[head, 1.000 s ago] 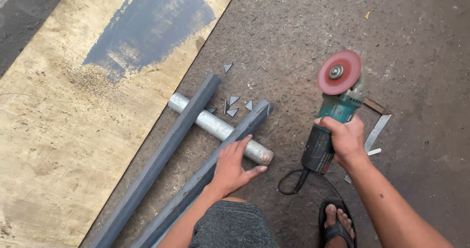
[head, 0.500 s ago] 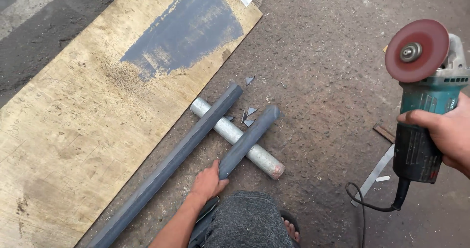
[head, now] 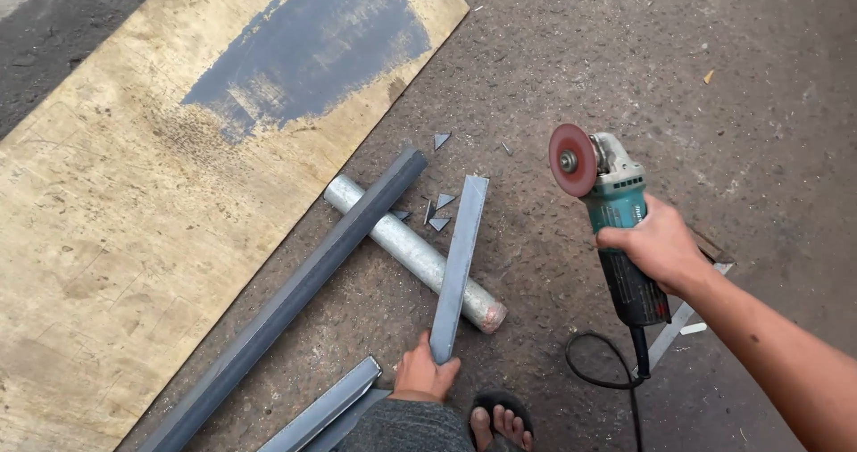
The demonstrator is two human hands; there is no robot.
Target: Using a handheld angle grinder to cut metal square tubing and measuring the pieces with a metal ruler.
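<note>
Left hand [head: 425, 373] low at bottom centre of frame, fingers curled shut in a grip, knuckles up, wrist mostly hidden at the frame edge. Right hand [head: 656, 247] at centre right, fingers wrapped tight in a closed grip, thumb on top. Right forearm bare, runs diagonally down to the lower right corner. 1 sandalled foot at bottom centre.

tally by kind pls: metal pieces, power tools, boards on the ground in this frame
Grey steel bars: 3, one long, one short held at its near end by the left hand, one by the knee
Round pipe: 1
Small triangular offcuts: 5
Angle grinder, in right hand: 1
Plywood board: 1
Total: 11
</note>
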